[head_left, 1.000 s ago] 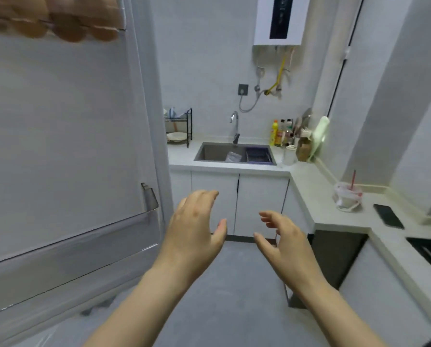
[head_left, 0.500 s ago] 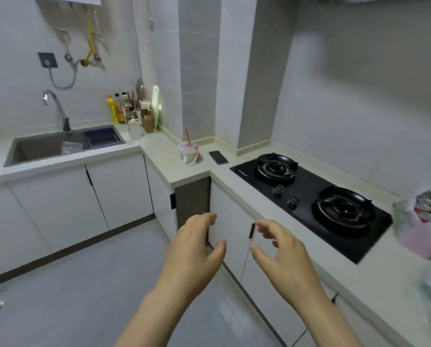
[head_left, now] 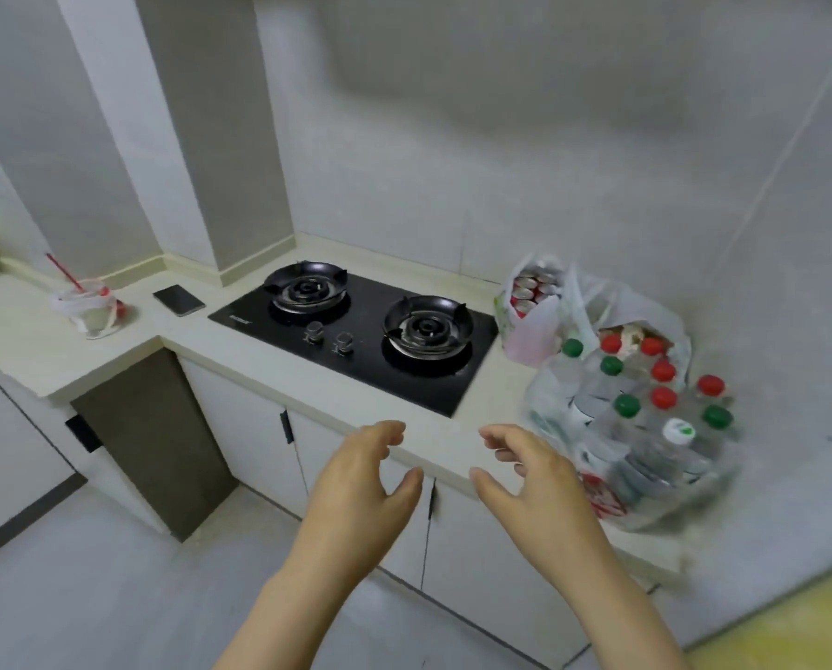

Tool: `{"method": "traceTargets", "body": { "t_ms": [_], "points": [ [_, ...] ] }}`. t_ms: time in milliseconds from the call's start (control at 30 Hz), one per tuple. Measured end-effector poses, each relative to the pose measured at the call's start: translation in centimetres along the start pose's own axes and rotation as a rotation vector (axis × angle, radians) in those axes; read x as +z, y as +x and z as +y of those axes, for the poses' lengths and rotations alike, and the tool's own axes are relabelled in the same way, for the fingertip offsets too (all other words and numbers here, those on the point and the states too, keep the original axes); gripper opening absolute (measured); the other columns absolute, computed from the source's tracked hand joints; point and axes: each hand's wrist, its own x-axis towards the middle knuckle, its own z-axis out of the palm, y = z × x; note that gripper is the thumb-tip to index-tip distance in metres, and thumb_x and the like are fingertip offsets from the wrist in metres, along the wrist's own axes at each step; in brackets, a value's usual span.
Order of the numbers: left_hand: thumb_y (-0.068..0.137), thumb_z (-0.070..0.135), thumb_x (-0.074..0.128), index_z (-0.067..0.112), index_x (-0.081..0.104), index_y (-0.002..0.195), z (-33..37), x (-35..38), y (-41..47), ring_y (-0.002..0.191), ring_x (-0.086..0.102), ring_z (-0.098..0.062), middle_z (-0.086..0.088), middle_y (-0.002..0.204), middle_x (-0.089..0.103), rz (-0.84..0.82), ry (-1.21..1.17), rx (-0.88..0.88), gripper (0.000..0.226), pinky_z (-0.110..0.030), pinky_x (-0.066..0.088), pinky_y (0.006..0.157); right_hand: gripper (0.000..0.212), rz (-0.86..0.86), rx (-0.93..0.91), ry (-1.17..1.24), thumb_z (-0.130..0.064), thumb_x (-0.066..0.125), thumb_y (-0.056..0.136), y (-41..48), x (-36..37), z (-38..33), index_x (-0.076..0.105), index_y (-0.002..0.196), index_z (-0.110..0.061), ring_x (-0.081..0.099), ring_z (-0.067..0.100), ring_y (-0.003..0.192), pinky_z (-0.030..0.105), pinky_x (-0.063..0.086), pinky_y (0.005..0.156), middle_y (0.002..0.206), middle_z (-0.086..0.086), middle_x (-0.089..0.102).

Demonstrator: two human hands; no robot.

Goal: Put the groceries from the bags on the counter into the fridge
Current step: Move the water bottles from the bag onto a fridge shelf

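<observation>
On the counter (head_left: 240, 353) right of the stove (head_left: 363, 302), a clear bag (head_left: 564, 379) holds bottles (head_left: 646, 413) mostly upright with red and green caps up, their bodies blurred, and a smaller bag (head_left: 530, 331) of upright cans (head_left: 532, 287) sits behind, while the left hand (head_left: 361, 481) and right hand (head_left: 535, 481) hover empty with loosely curled fingers.

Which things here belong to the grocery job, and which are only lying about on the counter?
Belong to the job:
bag of bottles, with red and green caps
bag of cans
left hand and right hand, both empty

Only lying about:
phone
cup with a straw, in a small bag
gas hob
</observation>
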Motion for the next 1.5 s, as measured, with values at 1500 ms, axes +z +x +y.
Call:
{"method": "traceTargets", "body": {
  "t_ms": [1500],
  "points": [
    [0.083,0.023,0.066,0.020,0.057,0.122,9.1,25.3,20.9,0.101,0.055,-0.008,0.009,0.112,0.058,-0.636,-0.193,0.378,0.040,-0.017,0.043,0.085,0.037,0.569,0.648,0.133,-0.014,0.074,0.081,8.5,-7.9,21.2,0.056,0.110,-0.027,0.062,0.013,0.100,0.032,0.053,0.087,0.107,-0.006,0.065]
  ]
}}
